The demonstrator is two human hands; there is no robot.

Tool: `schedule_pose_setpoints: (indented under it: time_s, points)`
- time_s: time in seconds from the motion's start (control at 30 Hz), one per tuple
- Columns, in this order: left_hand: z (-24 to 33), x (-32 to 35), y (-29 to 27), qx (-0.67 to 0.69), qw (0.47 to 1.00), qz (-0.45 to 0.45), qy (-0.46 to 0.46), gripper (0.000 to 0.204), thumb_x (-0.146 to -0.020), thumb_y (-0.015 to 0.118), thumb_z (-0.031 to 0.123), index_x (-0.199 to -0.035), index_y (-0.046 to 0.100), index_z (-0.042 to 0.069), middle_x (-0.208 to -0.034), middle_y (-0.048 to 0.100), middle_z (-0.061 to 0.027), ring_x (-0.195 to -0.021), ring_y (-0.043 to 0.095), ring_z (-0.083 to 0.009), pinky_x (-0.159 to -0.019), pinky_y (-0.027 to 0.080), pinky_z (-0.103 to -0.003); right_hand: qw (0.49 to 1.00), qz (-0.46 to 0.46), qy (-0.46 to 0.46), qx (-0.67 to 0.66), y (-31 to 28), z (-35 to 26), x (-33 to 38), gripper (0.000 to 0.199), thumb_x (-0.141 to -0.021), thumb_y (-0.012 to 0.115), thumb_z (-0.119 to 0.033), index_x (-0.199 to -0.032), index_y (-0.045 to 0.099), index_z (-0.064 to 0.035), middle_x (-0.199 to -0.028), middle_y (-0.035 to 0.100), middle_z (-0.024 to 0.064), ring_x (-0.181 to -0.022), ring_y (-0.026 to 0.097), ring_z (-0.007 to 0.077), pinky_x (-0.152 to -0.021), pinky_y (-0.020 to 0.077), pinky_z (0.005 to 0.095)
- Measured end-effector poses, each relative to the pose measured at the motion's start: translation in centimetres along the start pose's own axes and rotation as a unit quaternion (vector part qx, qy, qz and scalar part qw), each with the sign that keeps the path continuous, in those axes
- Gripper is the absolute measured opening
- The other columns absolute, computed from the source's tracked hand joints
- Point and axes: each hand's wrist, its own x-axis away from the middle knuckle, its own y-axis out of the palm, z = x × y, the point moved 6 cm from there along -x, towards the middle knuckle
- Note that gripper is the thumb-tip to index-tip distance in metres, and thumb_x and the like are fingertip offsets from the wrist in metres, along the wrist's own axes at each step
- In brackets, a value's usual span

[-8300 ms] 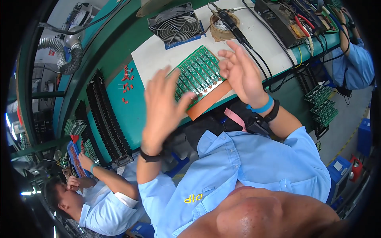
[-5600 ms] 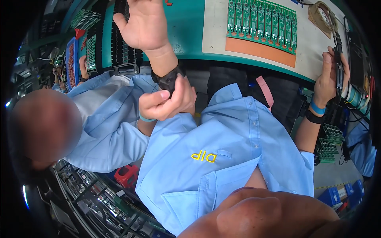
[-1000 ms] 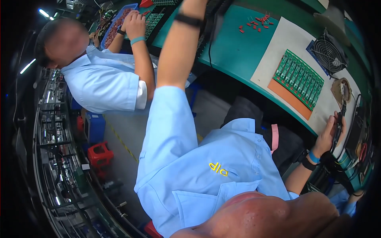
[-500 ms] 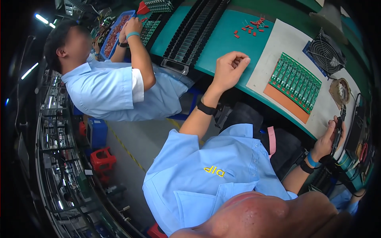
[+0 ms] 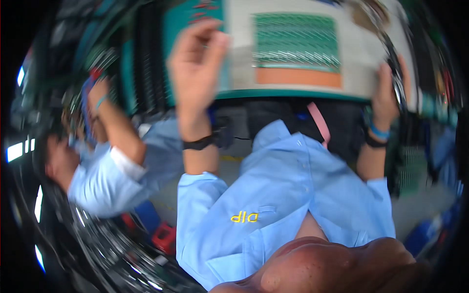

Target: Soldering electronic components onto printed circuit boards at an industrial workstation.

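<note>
My left hand [image 5: 196,68] is raised at the left of the white work surface [image 5: 240,41], its fingers curled toward the thumb. Motion smears the fingertips, so whatever they may hold does not show. Just beyond it, small red components [image 5: 202,15] lie on the green mat [image 5: 175,19]. At the right, my right hand [image 5: 387,95] grips a dark, slim soldering iron [image 5: 394,63], its far end by a brown dish [image 5: 367,15]. Between my hands a panel of green circuit boards [image 5: 296,41] rests partly over an orange-brown sheet [image 5: 298,77].
A co-worker in a light blue shirt [image 5: 105,178] works at my left, one arm reaching to a blue tray [image 5: 87,100]. Dark rails [image 5: 149,58] run between us. A red stool [image 5: 164,238] stands behind on the floor. Tools and cables blur at the far right.
The whole view has swung, so the bench now lies straight ahead and is blurred. My left hand keeps its curled shape. My right hand remains on the soldering iron.
</note>
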Motion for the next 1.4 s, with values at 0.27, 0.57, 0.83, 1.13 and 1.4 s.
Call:
schedule_pose_setpoints:
  time_s: [0.27, 0.57, 0.83, 1.13, 1.4]
  points:
    - [4.5, -4.0, 13.5, -0.351, 0.87, -0.319, 0.133, 0.058, -0.089, 0.079, 0.03, -0.132, 0.06, -0.003, -0.113, 0.069, -0.0201, -0.102, 0.065, -0.0356, -0.092, 0.052, -0.04, 0.998, -0.035, 0.032, 0.032, -0.7, -2.2, 1.3, 0.052, -0.095, 0.076, -0.011, -0.14, 0.056, 0.004, -0.119, 0.07, 0.0088, -0.103, 0.065, 0.0142, -0.092, 0.0519, 0.0285]
    - [3.0, -3.9, 17.7, -0.421, 0.785, -0.436, 0.13, 0.068, -0.085, 0.081, 0.026, -0.137, 0.053, -0.008, -0.127, 0.064, -0.0277, -0.121, 0.057, -0.0444, -0.105, 0.045, -0.046, 0.999, 0.04, -0.007, -0.014, -1.5, -4.8, -1.0, 0.036, -0.098, 0.072, -0.013, -0.129, 0.065, 0.0034, -0.105, 0.071, 0.0062, -0.088, 0.063, 0.0115, -0.081, 0.0512, 0.0254]
    - [1.9, -4.7, 19.1, -0.335, 0.833, -0.424, 0.118, 0.055, -0.085, 0.079, 0.021, -0.127, 0.059, -0.009, -0.119, 0.066, -0.0304, -0.112, 0.062, -0.0477, -0.099, 0.05, -0.048, 0.985, -0.1, -0.073, -0.116, -1.6, -4.0, -0.4, 0.042, -0.092, 0.072, 0.002, -0.132, 0.06, 0.0067, -0.11, 0.071, 0.0141, -0.098, 0.069, 0.0169, -0.089, 0.055, 0.0295]
    - [0.6, -3.9, 18.7, -0.34, 0.844, -0.388, 0.149, 0.049, -0.084, 0.079, 0.018, -0.123, 0.063, -0.007, -0.12, 0.067, -0.028, -0.113, 0.063, -0.046, -0.1, 0.05, -0.048, 0.979, -0.201, 0.013, -0.038, -1.0, -4.3, 1.2, 0.04, -0.084, 0.08, 0.0, -0.121, 0.066, 0.0044, -0.107, 0.073, 0.0107, -0.092, 0.07, 0.0127, -0.081, 0.0552, 0.0249]
    - [-0.5, -2.9, 18.6, -0.349, 0.84, -0.364, 0.201, 0.048, -0.085, 0.079, 0.019, -0.124, 0.064, -0.005, -0.121, 0.068, -0.0254, -0.113, 0.064, -0.0436, -0.1, 0.051, -0.047, 0.969, -0.247, -0.018, -0.019, -1.2, -4.2, 1.0, 0.041, -0.081, 0.081, 0.0, -0.119, 0.065, 0.0059, -0.106, 0.071, 0.0139, -0.088, 0.069, 0.016, -0.078, 0.0547, 0.0259]
